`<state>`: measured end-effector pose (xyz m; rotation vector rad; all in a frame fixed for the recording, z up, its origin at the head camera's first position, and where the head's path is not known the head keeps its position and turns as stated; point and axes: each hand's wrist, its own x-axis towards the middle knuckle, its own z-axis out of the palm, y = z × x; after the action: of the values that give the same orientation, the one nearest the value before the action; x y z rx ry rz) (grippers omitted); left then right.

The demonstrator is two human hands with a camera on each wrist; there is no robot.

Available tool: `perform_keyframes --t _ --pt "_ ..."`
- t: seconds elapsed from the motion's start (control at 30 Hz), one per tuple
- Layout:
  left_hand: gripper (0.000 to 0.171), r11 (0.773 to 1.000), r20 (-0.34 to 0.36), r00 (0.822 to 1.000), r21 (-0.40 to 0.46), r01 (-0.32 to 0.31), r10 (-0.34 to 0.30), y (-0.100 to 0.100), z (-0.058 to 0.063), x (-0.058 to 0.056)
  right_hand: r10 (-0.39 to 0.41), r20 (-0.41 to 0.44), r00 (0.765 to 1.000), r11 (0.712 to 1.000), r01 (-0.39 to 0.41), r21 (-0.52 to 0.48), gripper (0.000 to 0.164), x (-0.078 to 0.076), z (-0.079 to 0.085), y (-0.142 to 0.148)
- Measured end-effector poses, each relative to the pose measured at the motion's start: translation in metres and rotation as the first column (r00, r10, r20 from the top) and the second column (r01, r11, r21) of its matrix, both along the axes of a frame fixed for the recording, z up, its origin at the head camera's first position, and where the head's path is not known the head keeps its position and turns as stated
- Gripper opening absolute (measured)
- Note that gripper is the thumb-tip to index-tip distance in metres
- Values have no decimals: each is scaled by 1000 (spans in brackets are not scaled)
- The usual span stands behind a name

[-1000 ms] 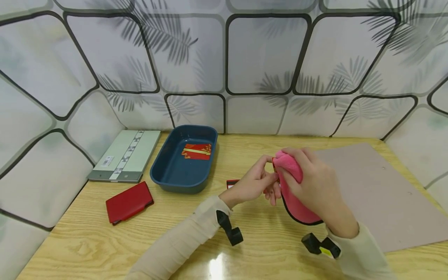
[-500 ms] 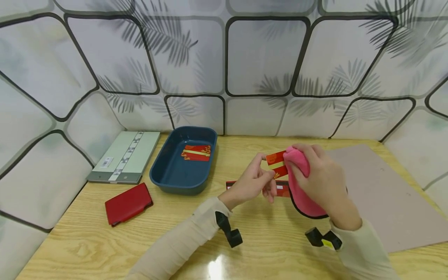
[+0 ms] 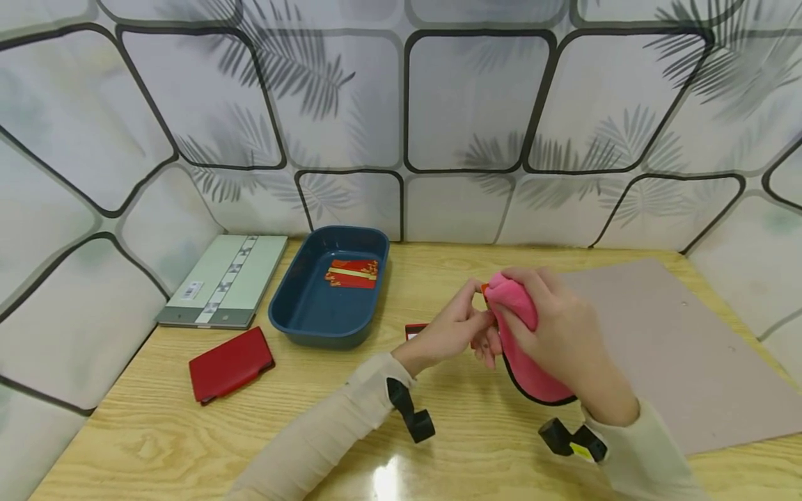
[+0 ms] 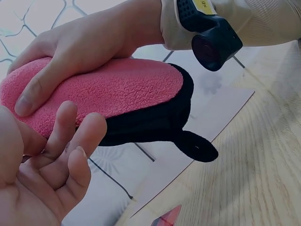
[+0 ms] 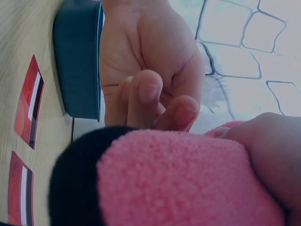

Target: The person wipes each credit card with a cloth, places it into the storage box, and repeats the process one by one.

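Note:
My left hand pinches a red card by its edge, with only a sliver of it showing. My right hand grips a pink fleecy cloth pad with a black border, bunched over the card. In the left wrist view the pad's black backing and a small black tab hang down. Seen from the right wrist, the pad fills the lower part, in front of the left hand's curled fingers; the card is hidden there.
Two red cards with white stripes, a farther card and a nearer card, lie on the table. A blue tray contains red cards. Left are a red card holder and a pale green box; right, a greyish board.
The right hand slid the pad to the right, baring the red card's face half a second ago, then back left over it. The left hand has stayed nearly in place.

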<state>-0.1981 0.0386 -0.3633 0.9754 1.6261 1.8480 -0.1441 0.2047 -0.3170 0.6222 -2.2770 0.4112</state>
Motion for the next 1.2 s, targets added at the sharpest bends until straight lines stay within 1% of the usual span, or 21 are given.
perform_keyframes --t 0.1,0.17,0.33,0.43,0.57,0.63,0.73,0.8,0.9,0.97,1.0,1.1,1.2 --pt "22 1000 12 1000 -6 2 -2 1 -1 0 -2 9 1000 1000 2 -9 44 -1 -1 1" --pt "21 1000 14 1000 -19 -8 9 0 -1 0 -16 16 1000 1000 17 -18 43 -2 -2 3" --pt "14 998 47 998 -60 -30 33 0 1 1 -75 34 997 997 76 -16 42 -8 -4 11" --pt "15 997 71 997 -76 -28 34 1 2 2 -119 56 991 993 119 -8 41 -11 -5 18" --pt "17 994 63 997 -100 -45 51 0 6 2 -170 87 982 985 172 -11 39 -14 -4 25" --pt "15 992 62 996 -114 -52 59 -2 7 2 -187 96 978 982 189 -14 38 -15 -4 28" --pt "10 989 82 993 -127 -69 80 -8 5 1 -206 103 973 978 209 -13 37 -17 -5 32" --pt "8 985 71 992 -144 -97 108 -14 3 -1 -209 103 973 977 211 -15 37 -17 -6 34" --pt "4 975 47 984 -153 -161 170 -26 1 -3 -207 105 973 978 210 -17 37 -18 -6 35" --pt "3 968 23 978 -152 -201 207 -34 2 -5 -205 108 973 978 208 -18 37 -17 -6 35" --pt "4 965 27 975 -146 -216 222 -39 4 -5 -205 109 973 978 208 -16 37 -17 -6 35" --pt "5 949 54 957 -153 -275 286 -54 11 -9 -210 118 971 977 212 -10 37 -17 -6 34" --pt "8 929 88 930 -138 -343 356 -72 20 -16 -213 124 969 976 215 -4 37 -18 -6 33"
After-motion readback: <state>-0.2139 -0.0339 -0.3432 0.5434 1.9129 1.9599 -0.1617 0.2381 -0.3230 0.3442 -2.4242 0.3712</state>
